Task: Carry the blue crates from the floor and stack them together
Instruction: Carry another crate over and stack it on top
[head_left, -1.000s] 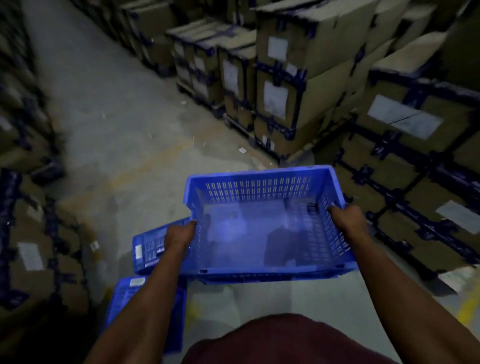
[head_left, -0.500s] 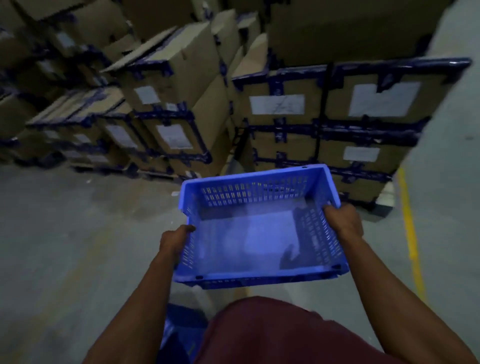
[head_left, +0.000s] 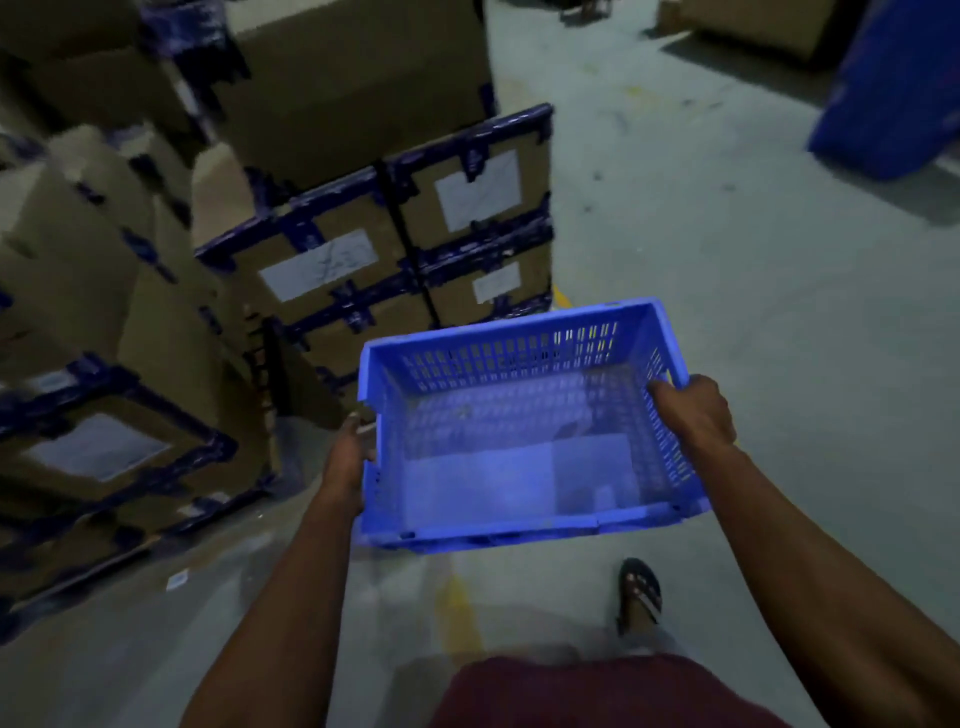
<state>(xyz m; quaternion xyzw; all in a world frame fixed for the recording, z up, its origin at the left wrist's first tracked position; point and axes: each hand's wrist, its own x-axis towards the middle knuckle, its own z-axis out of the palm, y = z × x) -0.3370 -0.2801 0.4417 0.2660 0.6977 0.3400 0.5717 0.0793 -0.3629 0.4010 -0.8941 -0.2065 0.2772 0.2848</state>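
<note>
I hold an empty blue slotted plastic crate (head_left: 524, 426) at the centre of the frame, above the grey concrete floor (head_left: 753, 291). My left hand (head_left: 347, 457) grips its left wall, my right hand (head_left: 693, 410) curls over its right rim. Taped brown cardboard boxes (head_left: 395, 244) are stacked at upper left. My sandalled foot (head_left: 640, 592) shows below the crate.

We hold the crate (head_left: 524, 415) out in front of our body, above the floor (head_left: 753, 291) — our left hand (head_left: 347, 460) on its left wall, our right hand (head_left: 693, 410) over its right rim. To the left and ahead stand stacked cartons (head_left: 374, 260), the nearest stack just beyond the crate's far left corner. Our sandalled foot (head_left: 640, 592) lies below the crate's near edge — far right ahead, a stack of crates (head_left: 893, 88)
</note>
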